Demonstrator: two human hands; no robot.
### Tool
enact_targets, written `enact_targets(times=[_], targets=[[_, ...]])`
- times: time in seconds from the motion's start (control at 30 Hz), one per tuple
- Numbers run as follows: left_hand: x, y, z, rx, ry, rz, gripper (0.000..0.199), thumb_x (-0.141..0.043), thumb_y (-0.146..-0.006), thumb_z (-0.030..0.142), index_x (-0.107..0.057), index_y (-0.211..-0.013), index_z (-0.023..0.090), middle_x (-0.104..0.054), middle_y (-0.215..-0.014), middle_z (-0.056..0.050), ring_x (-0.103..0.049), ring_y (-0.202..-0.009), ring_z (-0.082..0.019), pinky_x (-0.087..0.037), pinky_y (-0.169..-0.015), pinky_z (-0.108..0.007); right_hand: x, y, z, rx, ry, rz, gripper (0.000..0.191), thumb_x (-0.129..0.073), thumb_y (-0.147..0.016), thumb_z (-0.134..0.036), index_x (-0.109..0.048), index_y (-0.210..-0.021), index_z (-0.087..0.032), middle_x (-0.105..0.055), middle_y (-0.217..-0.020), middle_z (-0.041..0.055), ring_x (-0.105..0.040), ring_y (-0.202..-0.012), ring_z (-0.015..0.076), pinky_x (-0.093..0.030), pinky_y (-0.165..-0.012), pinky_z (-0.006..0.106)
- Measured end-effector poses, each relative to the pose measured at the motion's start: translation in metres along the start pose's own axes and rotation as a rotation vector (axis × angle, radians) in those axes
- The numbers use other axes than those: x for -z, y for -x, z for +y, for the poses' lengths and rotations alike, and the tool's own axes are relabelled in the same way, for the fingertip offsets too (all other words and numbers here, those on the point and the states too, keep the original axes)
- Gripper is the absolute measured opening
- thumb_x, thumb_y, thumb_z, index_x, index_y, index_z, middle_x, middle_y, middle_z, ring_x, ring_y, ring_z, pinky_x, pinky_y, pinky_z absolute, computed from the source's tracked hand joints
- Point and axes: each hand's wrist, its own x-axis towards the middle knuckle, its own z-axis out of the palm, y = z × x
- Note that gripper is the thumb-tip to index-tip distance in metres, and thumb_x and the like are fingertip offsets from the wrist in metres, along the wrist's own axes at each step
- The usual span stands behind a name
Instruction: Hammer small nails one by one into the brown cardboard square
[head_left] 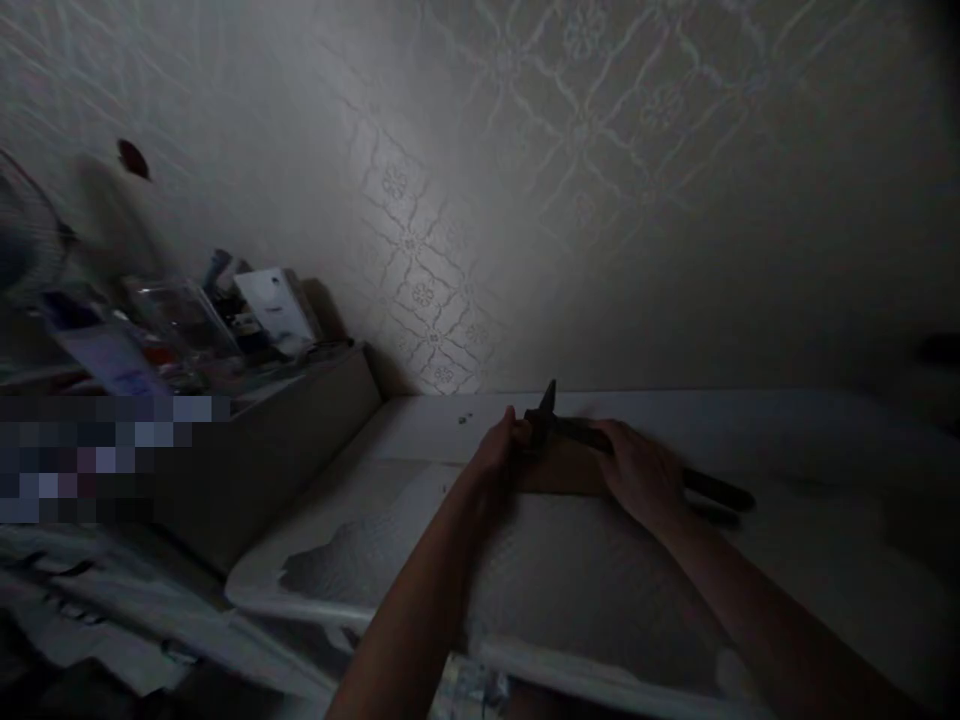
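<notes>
A dark hammer [718,489] lies slantwise above a brown board [562,473] on the white tabletop. My right hand [641,470] is wrapped round its handle, and the handle's end sticks out to the right. The hammer's head is at the left, with its pointed side up. Beside the head, my left hand [497,450] is closed at the board's left end; what its fingers hold is too dark to make out.
Small bits [465,418] lie on the tabletop [420,425] near the wall. At the left, a raised cabinet [300,430] carries a white box [277,305], a clear case [184,315] and a bottle [112,355]. Part of a fan [26,235] shows at the left edge.
</notes>
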Motion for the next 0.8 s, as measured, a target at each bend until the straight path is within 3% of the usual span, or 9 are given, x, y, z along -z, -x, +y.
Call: enact_targets(times=[0.47, 0.8], targets=[[0.0002, -0.0019, -0.0009, 0.035, -0.019, -0.027, 0.072, -0.022, -0.086, 0.068, -0.063, -0.102, 0.012, -0.067, -0.083, -0.010, -0.059, -0.086, -0.024, -0.042, -0.077, -0.032, 0.0016, 0.0002, -0.0016, 0.013, -0.014, 0.014, 0.025, -0.050, -0.084, -0.016, -0.054, -0.106, -0.023, -0.065, -0.100, 0.0035, -0.061, -0.086, 0.0201, -0.042, -0.069, 0.030], [0.0000, -0.0038, -0.0041, 0.002, 0.007, -0.016, 0.072, -0.026, -0.083, 0.072, -0.064, -0.097, 0.012, -0.066, -0.078, -0.008, -0.059, -0.081, -0.023, -0.042, -0.075, -0.032, -0.0021, 0.0010, 0.0021, 0.020, -0.002, 0.015, 0.023, -0.050, -0.085, -0.018, -0.053, -0.107, -0.024, -0.064, -0.103, 0.0029, -0.061, -0.087, 0.0205, -0.042, -0.069, 0.031]])
